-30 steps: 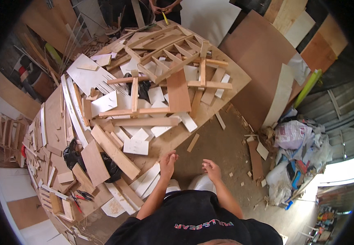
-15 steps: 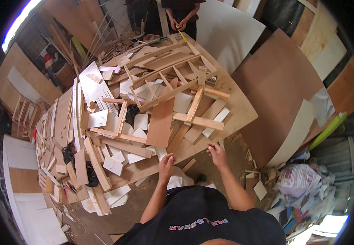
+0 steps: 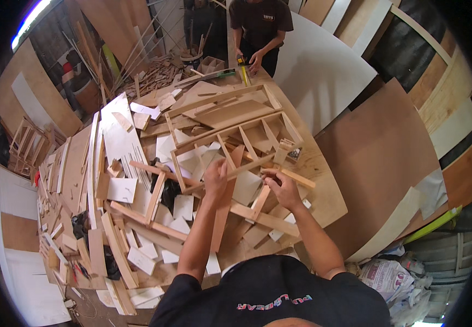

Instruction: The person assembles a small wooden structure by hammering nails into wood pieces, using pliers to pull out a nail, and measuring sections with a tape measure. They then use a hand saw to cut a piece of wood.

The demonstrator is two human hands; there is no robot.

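Note:
A light wooden frame with several cross slats [image 3: 249, 143] lies on the cluttered worktable [image 3: 328, 201]. My left hand [image 3: 216, 177] is closed around the near rail of this frame, its fingertips partly hidden. Just to the right, my right hand [image 3: 282, 188] curls in beside the same rail, thumb and fingers drawn together; what they hold, if anything, is too small to make out. Partly behind my left forearm a reddish-brown board [image 3: 225, 210] slants under the rail. Below my right hand is a joined wooden piece [image 3: 268, 218] of crossing battens.
Across the table a person [image 3: 260, 27] holds a yellow tape measure [image 3: 241, 61], its tape reaching down to the table. White offcuts [image 3: 121, 189] and wood strips [image 3: 119, 248] cover the left side. Large brown sheets [image 3: 377, 158] lean at the right, above stuffed sacks [image 3: 386, 278].
Both my hands have moved forward from the table's near edge to the frame, and my left hand has closed on its rail. My view has shifted, and the other person's hands have moved apart.

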